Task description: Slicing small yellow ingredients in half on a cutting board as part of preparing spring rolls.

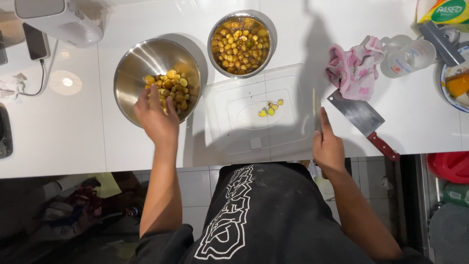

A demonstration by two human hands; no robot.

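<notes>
My left hand point(156, 117) reaches over the near rim of a large steel bowl point(141, 58), palm down, fingers spread on a heap of small cut yellow fruits point(171, 88). My right hand point(328, 149) rests at the right edge of a clear cutting board point(244, 139) and grips a thin knife point(316, 110), seen edge-on, with the index finger laid along it. A few yellow fruit pieces point(270, 107) lie in the middle of the board. Behind the board, a smaller steel bowl point(214, 57) is full of whole yellow-brown fruits point(239, 44).
A cleaver with a red handle point(364, 120) lies right of the board, beside a pink cloth point(354, 68) and a clear jar point(408, 56) on its side. A plate point(457, 83) sits at far right. A white appliance point(58, 19) and a phone point(36, 41) are at top left.
</notes>
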